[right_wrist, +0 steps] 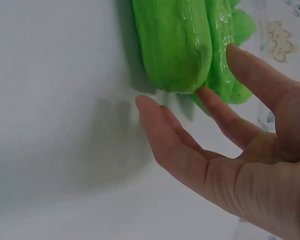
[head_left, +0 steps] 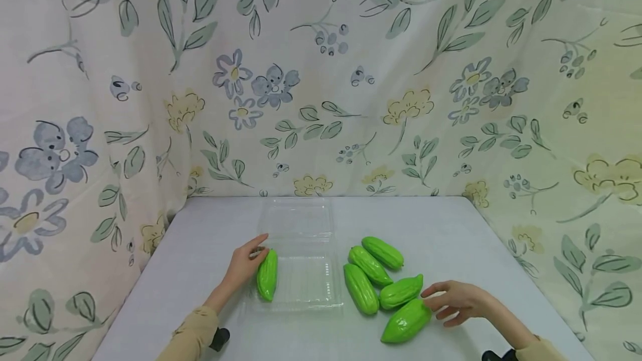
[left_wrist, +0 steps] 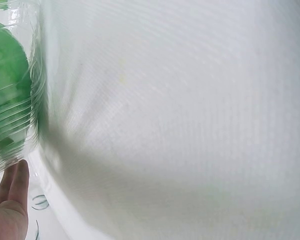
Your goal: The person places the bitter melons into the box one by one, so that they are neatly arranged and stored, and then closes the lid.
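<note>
Backdrop: floral cloth across the top of the head frame, behind a white surface.
Box: clear plastic, centre of the frame, its lid laid back above it and its ribbed tray below.
Packed gourd: one green gourd in the tray's left end, lying lengthwise up the frame.
Loose gourds: five more, bunched right of the tray; the lowest gourd lies nearest the right hand.
Left hand: at the tray's upper left corner, fingers fairly straight, not wrapped round anything.
Right hand: fingers loosely spread, nothing gripped; whether one fingertip touches the lowest gourd, I cannot tell.
Gourd handling: probably light and firm; the glossy skin may slip, so take it round the thick middle, not the tapered tip.
Box handling: thin, likely bendy; best steadied by the rim.
Left wrist view: fingertips against the ribbed outer wall, green showing through, a contact the head view leaves unclear.
Right wrist view: the lowest gourd's blunt end and the space between the fingers, hidden from above.
</note>
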Action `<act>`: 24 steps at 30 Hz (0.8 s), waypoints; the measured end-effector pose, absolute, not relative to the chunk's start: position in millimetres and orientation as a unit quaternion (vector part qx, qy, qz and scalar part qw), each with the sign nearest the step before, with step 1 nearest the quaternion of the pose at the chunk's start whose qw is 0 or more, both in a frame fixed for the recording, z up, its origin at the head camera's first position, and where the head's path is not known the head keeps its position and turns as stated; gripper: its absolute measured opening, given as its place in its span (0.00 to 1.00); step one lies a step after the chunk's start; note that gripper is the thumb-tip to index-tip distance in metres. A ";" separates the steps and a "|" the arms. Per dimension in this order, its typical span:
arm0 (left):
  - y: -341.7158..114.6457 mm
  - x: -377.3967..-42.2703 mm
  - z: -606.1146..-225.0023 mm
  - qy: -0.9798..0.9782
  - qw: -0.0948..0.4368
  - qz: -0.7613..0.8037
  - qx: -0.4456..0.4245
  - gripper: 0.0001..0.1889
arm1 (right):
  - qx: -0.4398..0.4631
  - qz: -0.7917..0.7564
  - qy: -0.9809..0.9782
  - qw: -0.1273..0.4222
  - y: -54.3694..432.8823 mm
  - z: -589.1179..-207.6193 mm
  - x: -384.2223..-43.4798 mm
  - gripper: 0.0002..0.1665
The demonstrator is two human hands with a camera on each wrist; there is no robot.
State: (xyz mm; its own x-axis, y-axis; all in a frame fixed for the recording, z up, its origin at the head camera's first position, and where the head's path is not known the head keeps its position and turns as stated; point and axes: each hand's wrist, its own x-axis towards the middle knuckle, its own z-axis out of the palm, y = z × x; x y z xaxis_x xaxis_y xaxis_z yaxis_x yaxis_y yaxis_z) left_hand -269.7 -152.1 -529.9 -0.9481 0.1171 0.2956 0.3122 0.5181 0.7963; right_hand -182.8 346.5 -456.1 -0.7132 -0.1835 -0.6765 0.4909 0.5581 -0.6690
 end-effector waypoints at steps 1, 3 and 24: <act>-152.2 -269.5 -529.6 -0.865 0.102 -0.476 -0.124 0.22 | 0.087 -0.469 0.796 0.373 347.3 -458.1 -182.3 0.27; -152.3 -269.4 -529.3 -0.864 0.104 -0.476 -0.125 0.22 | 0.067 -0.483 0.782 0.388 348.9 -462.2 -182.2 0.30; -150.5 -268.6 -528.2 -0.865 0.105 -0.475 -0.124 0.22 | 0.073 -0.591 0.712 0.372 340.0 -483.3 -180.3 0.25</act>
